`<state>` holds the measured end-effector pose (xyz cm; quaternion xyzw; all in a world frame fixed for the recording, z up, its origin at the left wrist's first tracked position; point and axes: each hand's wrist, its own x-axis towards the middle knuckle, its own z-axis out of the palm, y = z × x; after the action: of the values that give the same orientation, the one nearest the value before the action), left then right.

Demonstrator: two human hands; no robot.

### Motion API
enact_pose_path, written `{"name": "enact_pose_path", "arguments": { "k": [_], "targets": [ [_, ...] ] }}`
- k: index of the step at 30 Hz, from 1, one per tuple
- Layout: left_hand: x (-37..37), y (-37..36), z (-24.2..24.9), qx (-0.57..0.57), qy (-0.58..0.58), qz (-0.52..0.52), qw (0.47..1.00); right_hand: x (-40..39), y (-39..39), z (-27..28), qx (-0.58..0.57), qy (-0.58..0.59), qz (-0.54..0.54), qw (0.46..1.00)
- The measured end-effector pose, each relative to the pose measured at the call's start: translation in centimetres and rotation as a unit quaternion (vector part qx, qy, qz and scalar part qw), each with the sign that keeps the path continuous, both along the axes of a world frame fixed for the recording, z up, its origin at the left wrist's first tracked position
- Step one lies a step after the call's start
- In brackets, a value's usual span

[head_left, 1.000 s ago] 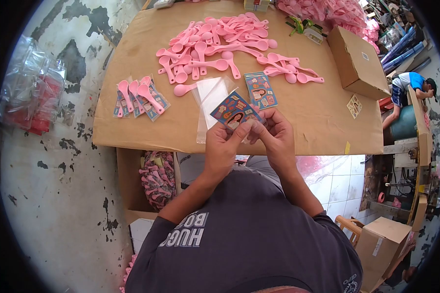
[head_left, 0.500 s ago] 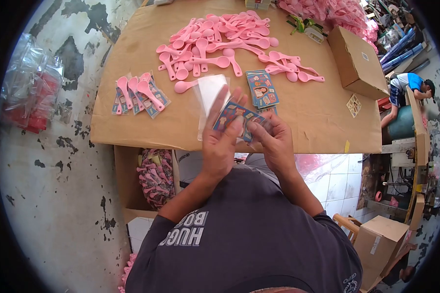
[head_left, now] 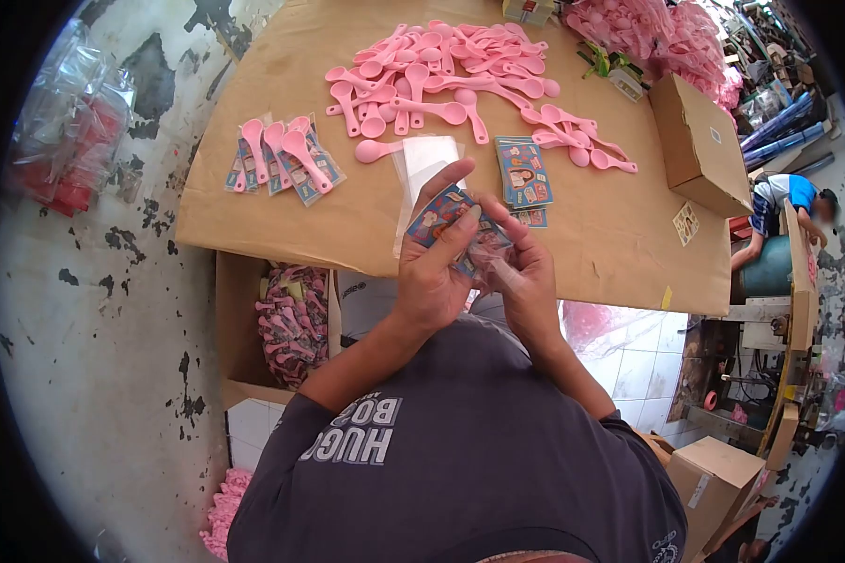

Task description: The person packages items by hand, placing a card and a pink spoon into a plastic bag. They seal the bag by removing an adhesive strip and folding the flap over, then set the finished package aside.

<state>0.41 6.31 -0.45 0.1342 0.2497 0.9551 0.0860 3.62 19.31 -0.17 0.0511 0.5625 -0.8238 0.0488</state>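
Observation:
In front of my chest, my left hand [head_left: 430, 277] grips a blue printed card [head_left: 439, 216] between thumb and fingers. My right hand [head_left: 532, 286] pinches a crumpled clear plastic bag [head_left: 490, 253], which overlaps the card's lower right part. Just beyond my fingers lies a stack of clear bags with a white sheet [head_left: 427, 155] on the table. A pile of similar blue cards [head_left: 524, 178] sits to its right. Farther back is a heap of pink measuring spoons [head_left: 432, 70]. On the left, several bagged spoons with cards [head_left: 286, 164] lie side by side.
A cardboard box [head_left: 699, 145] stands at the table's right, near pink bagged goods [head_left: 629, 33]. Under the table's left edge, an open carton [head_left: 239, 328] holds packed pink spoons [head_left: 296, 324]. Another person [head_left: 789, 211] bends over at far right. Clear bags hang on the left wall.
My right hand has shifted from the card's edge to the plastic bag, which now bunches around the card's lower right. The view has moved slightly, so the table items appear lower and farther right.

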Motion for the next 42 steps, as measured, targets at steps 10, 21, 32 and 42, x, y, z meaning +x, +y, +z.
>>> {"name": "enact_pose_path", "arguments": {
  "k": [10,21,32,42],
  "targets": [
    [-1.0,0.8,0.1,-0.078,-0.072,0.037,0.994,0.5,1.8,-0.4,0.345,0.314,-0.134,0.875],
    [-4.1,-4.2,-0.3,0.023,-0.179,0.096,0.979,-7.2,17.9,1.0,0.644,0.247,-0.188,0.7],
    [-3.1,-5.2,-2.2,0.069,-0.2,0.079,0.974,-8.1,19.4,0.2,0.659,0.069,-0.076,0.745],
    [-5.2,-4.8,-0.6,0.096,-0.109,0.197,0.97,-2.9,17.7,-1.1,0.635,0.145,-0.147,0.744]
  ]
}}
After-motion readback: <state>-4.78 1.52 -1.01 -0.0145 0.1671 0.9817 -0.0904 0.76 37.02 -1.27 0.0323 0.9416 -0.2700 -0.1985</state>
